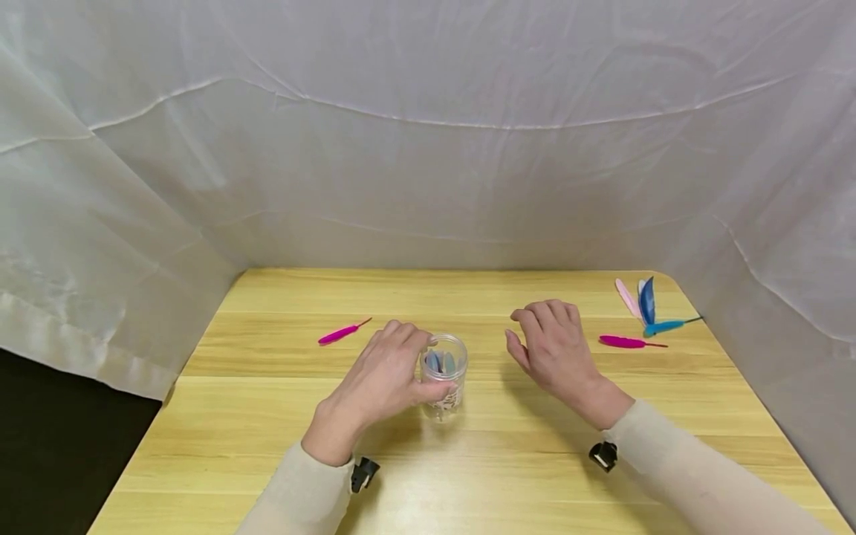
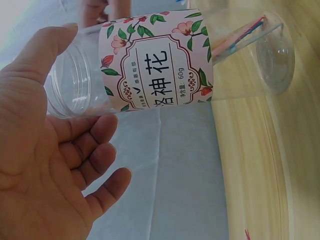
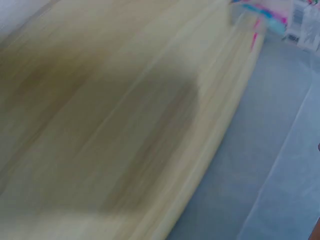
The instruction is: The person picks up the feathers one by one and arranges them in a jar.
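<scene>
Near the middle of the wooden table (image 1: 508, 461) stands a small clear jar (image 1: 444, 375), upright and without a lid. Inside the jar some blue feathers (image 1: 441, 362) are visible through the plastic. From the left wrist view the jar shows a pink label (image 2: 155, 57) with flowers and leaves printed on it, and thin feather stems near its bottom.

On the left side of the jar, the left hand (image 1: 388, 375) holds it: the fingers are curled over the rim side and the thumb presses the lower wall. In the left wrist view the palm is turned to the jar and the thumb lies along the neck.

To the right of the jar, the right hand (image 1: 551, 345) is above the table, apart from the jar. Its fingers are loosely bent and it holds nothing. The right wrist view is blurred and shows only table surface and a few colours at the far edge.

Behind the left hand lies a single magenta feather (image 1: 342, 332). At the far right corner are more feathers together: a pale pink feather (image 1: 627, 297), a dark blue feather (image 1: 646, 299), a teal feather (image 1: 665, 325) and a second magenta one (image 1: 625, 342). A white cloth (image 1: 428, 134) surrounds the table.
</scene>
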